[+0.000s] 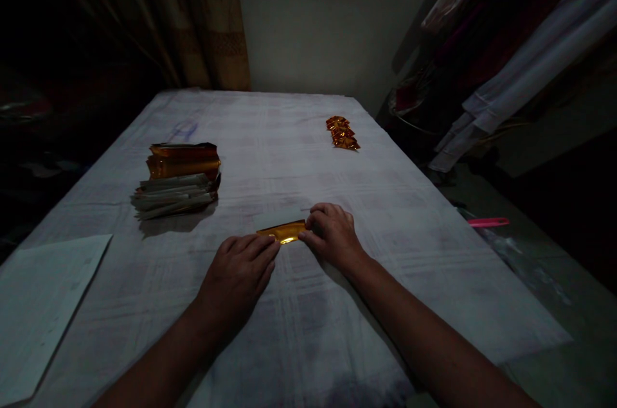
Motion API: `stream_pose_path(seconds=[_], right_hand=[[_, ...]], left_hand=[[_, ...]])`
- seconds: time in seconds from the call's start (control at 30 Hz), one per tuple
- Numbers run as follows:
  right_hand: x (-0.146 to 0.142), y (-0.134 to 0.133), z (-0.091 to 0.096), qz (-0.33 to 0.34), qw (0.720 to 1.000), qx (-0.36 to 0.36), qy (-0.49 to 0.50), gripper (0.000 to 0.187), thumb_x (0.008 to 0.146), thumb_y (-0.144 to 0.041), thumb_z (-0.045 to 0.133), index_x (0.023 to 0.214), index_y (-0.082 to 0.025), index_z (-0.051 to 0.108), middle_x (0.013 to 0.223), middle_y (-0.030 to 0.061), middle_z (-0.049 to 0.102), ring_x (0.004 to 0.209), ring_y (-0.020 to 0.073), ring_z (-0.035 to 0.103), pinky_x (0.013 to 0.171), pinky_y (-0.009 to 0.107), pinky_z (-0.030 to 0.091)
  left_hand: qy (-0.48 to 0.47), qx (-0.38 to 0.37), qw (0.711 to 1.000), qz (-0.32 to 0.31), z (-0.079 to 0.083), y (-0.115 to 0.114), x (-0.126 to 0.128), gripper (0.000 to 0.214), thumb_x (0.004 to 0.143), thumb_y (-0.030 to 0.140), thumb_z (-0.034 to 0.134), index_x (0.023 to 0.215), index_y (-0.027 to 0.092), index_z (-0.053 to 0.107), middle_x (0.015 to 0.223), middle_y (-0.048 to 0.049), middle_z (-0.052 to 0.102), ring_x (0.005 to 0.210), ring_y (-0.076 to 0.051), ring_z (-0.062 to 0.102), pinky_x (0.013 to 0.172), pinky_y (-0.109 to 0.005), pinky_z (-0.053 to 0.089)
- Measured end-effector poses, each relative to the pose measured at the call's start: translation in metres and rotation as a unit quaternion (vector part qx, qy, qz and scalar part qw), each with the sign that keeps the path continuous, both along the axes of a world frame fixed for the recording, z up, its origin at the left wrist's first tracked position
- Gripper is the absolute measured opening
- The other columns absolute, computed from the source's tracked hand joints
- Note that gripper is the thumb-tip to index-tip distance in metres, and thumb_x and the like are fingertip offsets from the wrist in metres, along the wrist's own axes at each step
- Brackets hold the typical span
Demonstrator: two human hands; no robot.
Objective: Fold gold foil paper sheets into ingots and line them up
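Note:
A small folded strip of gold foil paper (290, 232) lies in front of me on the table. My left hand (242, 265) covers its left end, fingers close together and pressed down on the foil. At the strip's right end, my right hand (332, 232) pinches the edge between thumb and curled fingers. A pile of foil sheets (176, 195) stands to the left of my hands, its lower part showing pale backs and its upper part gold. Farther off on the right sits a row of small folded gold foil pieces (342, 133).
A white plaid cloth covers the table (270, 157). A pale flat board or sheet (43, 311) lies at the near left. Curtains (212, 29) hang behind on the left, clothes (525, 54) on the right. Below the right edge are a pink handle (488, 222) and clear plastic (527, 260).

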State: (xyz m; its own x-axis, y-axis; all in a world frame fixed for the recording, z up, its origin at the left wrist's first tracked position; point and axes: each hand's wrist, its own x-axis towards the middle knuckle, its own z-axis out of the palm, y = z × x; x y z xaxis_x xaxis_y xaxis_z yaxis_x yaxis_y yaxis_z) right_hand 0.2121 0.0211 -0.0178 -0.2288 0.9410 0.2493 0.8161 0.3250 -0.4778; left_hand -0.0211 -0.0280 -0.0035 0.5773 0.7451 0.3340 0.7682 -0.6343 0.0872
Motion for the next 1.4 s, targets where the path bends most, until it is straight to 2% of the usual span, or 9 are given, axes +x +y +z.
stream_pose_path(seconds=[0.33, 0.53, 0.6, 0.73, 0.8, 0.93, 1.03, 1.23, 1.4], right_hand=[[0.0, 0.001, -0.004, -0.006, 1.0, 0.011, 0.016, 0.014, 0.081, -0.026, 0.079, 0.085, -0.023, 0.066, 0.11, 0.0053, 0.067, 0.11, 0.0272, 0.057, 0.091, 0.042, 0.037], [-0.001, 0.002, -0.005, -0.006, 1.0, 0.02, 0.017, 0.014, 0.082, -0.027, 0.078, 0.084, -0.023, 0.065, 0.108, 0.0054, 0.067, 0.108, 0.0266, 0.057, 0.088, 0.042, 0.037], [-0.001, 0.002, -0.006, -0.007, 1.0, 0.026, 0.016, 0.014, 0.082, -0.028, 0.078, 0.084, -0.024, 0.065, 0.108, 0.0057, 0.067, 0.108, 0.0267, 0.057, 0.088, 0.042, 0.037], [-0.001, 0.001, -0.008, -0.008, 0.999, 0.044, 0.018, 0.014, 0.081, -0.026, 0.079, 0.086, -0.023, 0.066, 0.109, 0.0063, 0.068, 0.108, 0.0269, 0.058, 0.091, 0.043, 0.039], [-0.001, -0.001, -0.008, -0.001, 0.998, 0.068, 0.016, 0.013, 0.083, -0.026, 0.077, 0.092, -0.023, 0.069, 0.112, 0.008, 0.069, 0.11, 0.0273, 0.058, 0.093, 0.044, 0.039], [-0.002, -0.01, -0.004, 0.11, 0.986, 0.127, -0.022, 0.021, 0.087, -0.029, 0.072, 0.108, -0.028, 0.073, 0.131, 0.0091, 0.064, 0.124, 0.0293, 0.053, 0.101, 0.047, 0.036], [-0.001, -0.018, 0.0, 0.163, 0.977, 0.12, -0.073, 0.026, 0.091, -0.033, 0.067, 0.116, -0.031, 0.072, 0.141, 0.0094, 0.06, 0.133, 0.0324, 0.047, 0.102, 0.051, 0.036], [0.017, -0.025, -0.003, 0.078, 0.986, 0.102, -0.104, 0.026, 0.094, -0.029, 0.064, 0.117, -0.031, 0.074, 0.141, 0.0118, 0.061, 0.134, 0.0359, 0.048, 0.101, 0.054, 0.038], [0.026, -0.018, -0.013, 0.03, 0.99, 0.134, -0.028, 0.024, 0.096, -0.025, 0.056, 0.109, -0.025, 0.076, 0.129, 0.0117, 0.069, 0.121, 0.0295, 0.059, 0.097, 0.048, 0.045]], left_hand=[[0.029, 0.023, 0.999, 0.024, -0.003, -0.01, -0.038, 0.036, 0.101, 0.025, 0.044, 0.129, 0.026, 0.066, 0.13, -0.0055, 0.071, 0.122, -0.033, 0.061, 0.096, -0.051, 0.041], [0.012, 0.03, 0.998, 0.057, 0.022, -0.013, -0.017, 0.029, 0.099, 0.024, 0.045, 0.095, 0.019, 0.073, 0.11, -0.0117, 0.074, 0.1, -0.029, 0.067, 0.09, -0.049, 0.048], [-0.012, 0.034, 0.997, 0.062, 0.027, -0.014, -0.004, 0.03, 0.1, 0.023, 0.042, 0.093, 0.017, 0.071, 0.106, -0.0122, 0.074, 0.097, -0.028, 0.067, 0.09, -0.048, 0.049], [-0.01, 0.037, 0.999, 0.012, 0.013, -0.009, 0.018, 0.033, 0.1, 0.023, 0.047, 0.127, 0.015, 0.063, 0.133, -0.0124, 0.067, 0.125, -0.029, 0.059, 0.106, -0.05, 0.042], [0.013, 0.02, 1.0, 0.015, 0.001, -0.004, 0.023, 0.037, 0.099, 0.029, 0.051, 0.133, 0.015, 0.06, 0.14, -0.0133, 0.063, 0.131, -0.03, 0.055, 0.112, -0.052, 0.037], [0.031, -0.012, 0.999, 0.032, -0.016, 0.0, 0.022, 0.044, 0.101, 0.04, 0.048, 0.138, 0.018, 0.057, 0.142, -0.0141, 0.061, 0.132, -0.03, 0.055, 0.114, -0.053, 0.035], [0.037, -0.019, 0.998, 0.04, -0.019, -0.003, 0.017, 0.045, 0.102, 0.041, 0.045, 0.14, 0.019, 0.055, 0.145, -0.0137, 0.059, 0.135, -0.029, 0.052, 0.115, -0.054, 0.034], [0.026, -0.042, 0.998, 0.027, -0.012, -0.006, 0.013, 0.046, 0.101, 0.037, 0.047, 0.142, 0.018, 0.054, 0.145, -0.0131, 0.059, 0.136, -0.029, 0.052, 0.113, -0.055, 0.037], [-0.099, -0.022, 0.994, 0.051, -0.002, 0.011, 0.004, 0.032, 0.1, 0.025, 0.046, 0.123, 0.019, 0.068, 0.128, -0.012, 0.07, 0.114, -0.025, 0.067, 0.1, -0.048, 0.052]])
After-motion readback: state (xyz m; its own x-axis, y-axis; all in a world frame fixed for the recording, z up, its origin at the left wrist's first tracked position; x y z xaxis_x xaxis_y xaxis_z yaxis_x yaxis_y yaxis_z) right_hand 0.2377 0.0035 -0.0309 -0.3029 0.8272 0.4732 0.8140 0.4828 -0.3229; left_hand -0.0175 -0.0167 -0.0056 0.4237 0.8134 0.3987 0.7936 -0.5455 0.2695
